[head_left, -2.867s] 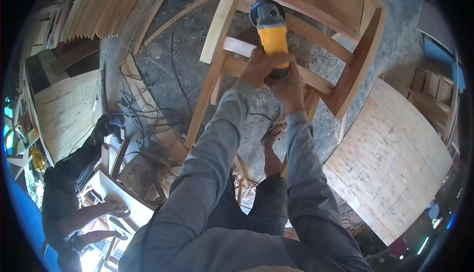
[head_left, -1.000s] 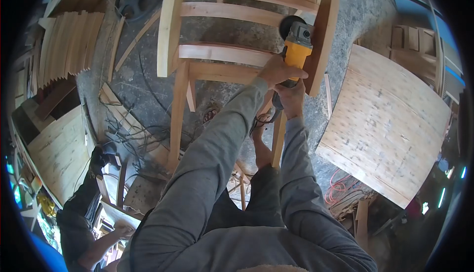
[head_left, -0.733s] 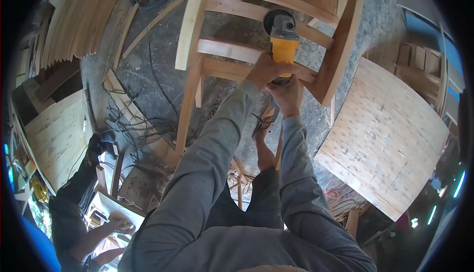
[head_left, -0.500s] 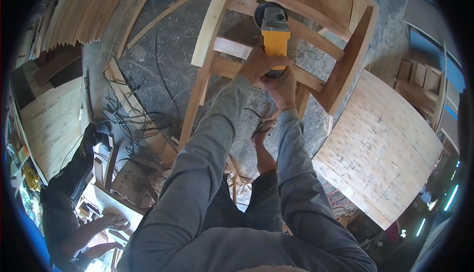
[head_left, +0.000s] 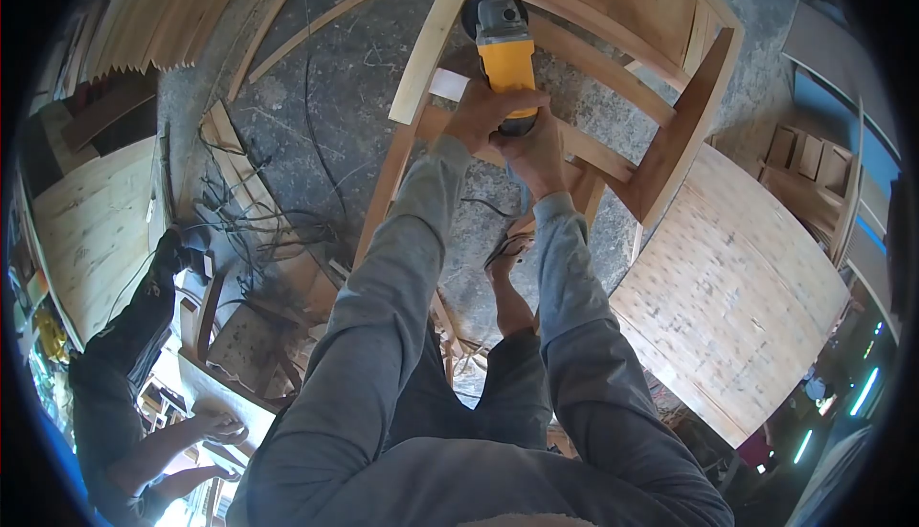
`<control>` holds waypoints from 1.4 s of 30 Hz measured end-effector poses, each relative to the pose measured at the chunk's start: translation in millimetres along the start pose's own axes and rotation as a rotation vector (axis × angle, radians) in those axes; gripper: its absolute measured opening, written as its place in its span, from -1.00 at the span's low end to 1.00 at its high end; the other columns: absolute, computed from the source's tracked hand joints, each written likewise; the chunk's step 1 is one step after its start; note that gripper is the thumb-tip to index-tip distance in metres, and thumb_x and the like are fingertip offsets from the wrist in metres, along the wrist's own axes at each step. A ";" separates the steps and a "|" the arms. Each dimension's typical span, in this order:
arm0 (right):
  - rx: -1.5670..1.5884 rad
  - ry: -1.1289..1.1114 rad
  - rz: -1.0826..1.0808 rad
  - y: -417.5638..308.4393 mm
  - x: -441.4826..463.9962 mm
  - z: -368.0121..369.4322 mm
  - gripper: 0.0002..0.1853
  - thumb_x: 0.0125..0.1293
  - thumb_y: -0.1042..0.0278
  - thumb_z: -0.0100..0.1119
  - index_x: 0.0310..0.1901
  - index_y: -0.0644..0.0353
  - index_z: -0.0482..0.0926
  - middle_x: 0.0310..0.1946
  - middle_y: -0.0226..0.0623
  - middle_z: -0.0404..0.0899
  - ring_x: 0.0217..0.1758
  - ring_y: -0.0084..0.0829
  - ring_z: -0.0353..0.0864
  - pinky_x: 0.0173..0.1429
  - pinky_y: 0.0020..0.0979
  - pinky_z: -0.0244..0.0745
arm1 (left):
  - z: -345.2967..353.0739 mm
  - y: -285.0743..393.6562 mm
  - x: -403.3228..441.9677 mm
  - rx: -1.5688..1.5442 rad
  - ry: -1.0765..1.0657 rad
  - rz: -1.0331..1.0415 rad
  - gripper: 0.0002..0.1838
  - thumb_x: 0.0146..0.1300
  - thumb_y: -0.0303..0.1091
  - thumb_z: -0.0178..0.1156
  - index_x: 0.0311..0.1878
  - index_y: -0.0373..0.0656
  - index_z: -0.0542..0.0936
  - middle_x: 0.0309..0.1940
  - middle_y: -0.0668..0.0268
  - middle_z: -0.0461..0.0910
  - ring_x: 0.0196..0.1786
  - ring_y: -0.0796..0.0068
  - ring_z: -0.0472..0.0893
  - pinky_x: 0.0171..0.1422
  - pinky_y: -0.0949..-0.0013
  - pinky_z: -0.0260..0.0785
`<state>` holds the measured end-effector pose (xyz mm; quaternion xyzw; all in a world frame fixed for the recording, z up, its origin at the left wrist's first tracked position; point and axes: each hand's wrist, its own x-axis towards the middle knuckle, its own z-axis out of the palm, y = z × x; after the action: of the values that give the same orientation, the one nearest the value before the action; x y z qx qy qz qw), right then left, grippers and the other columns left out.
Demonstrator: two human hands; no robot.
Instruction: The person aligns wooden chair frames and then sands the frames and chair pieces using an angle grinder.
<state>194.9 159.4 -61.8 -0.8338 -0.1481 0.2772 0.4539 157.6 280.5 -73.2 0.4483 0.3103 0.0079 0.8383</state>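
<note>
Both hands grip a yellow and grey angle grinder with a dark round disc at its far end. My left hand wraps the body from the left, its thumb reaching across the top. Around the rear end is my right hand, closed, with a cord trailing below it. The grinder lies over the rails of a wooden furniture frame, its head close to the pale left post. Whether the disc touches the wood I cannot tell.
A wide pale wooden panel lies to the right. Thin wood strips and tangled cables lie on the concrete floor at left. Stacked boards stand at upper left. Another person's hand rests on a work surface at lower left.
The grinder and both hands have shifted left and slightly farther away, bringing the grinder's head closer to the pale post. Both hands keep their grip.
</note>
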 end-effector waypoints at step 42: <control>-0.163 -0.025 -0.030 -25.1 9.8 -32.4 -0.26 -0.11 0.30 0.66 0.17 0.21 0.53 -0.05 -0.11 0.75 0.04 -0.12 0.78 0.07 -0.18 0.64 | 18.2 -3.2 14.8 -0.240 -0.006 0.065 -0.53 0.06 -0.28 0.62 -0.02 -0.25 0.65 -0.16 0.27 0.71 -0.16 0.45 0.75 -0.04 0.35 0.66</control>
<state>222.2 156.1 -29.9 -0.8620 -0.1882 0.2679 0.3869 178.3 269.4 -75.9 0.3546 0.2900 0.0706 0.8861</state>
